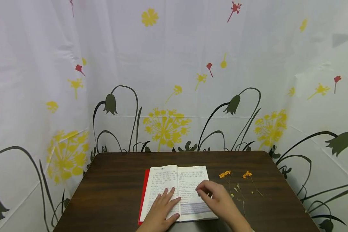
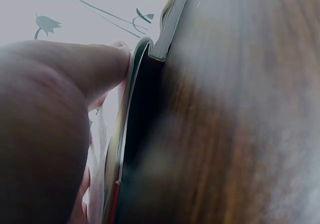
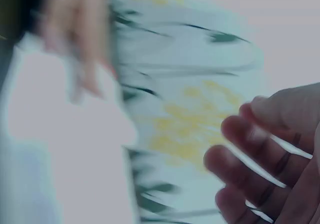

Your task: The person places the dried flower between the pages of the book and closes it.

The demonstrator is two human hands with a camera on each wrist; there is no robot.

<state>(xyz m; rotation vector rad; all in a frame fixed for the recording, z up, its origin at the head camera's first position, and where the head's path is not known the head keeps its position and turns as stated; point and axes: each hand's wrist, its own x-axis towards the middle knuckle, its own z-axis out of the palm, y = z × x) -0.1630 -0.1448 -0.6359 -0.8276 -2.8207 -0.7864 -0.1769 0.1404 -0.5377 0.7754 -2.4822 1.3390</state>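
An open book [image 1: 191, 187] with printed pages and a red cover edge lies on the table. My left hand [image 1: 162, 207] rests on the left page with fingers spread, the thumb reaching the inner fold at the bottom. In the left wrist view that thumb [image 2: 100, 67] lies along the book's edge. Above the right page is my right hand [image 1: 216, 196], its fingers loosely bent. Seen from the right wrist, its thumb tip and index fingertip come together, with nothing visible between them. Right of the book lie two orange dried flower sprigs [image 1: 225, 174] and a thin pale sprig [image 1: 238, 188].
The dark wooden table [image 1: 113, 193] runs back to a white curtain [image 1: 174, 64] printed with yellow, red and green flowers. Small loose bits of plant lie among the sprigs, near the right forearm.
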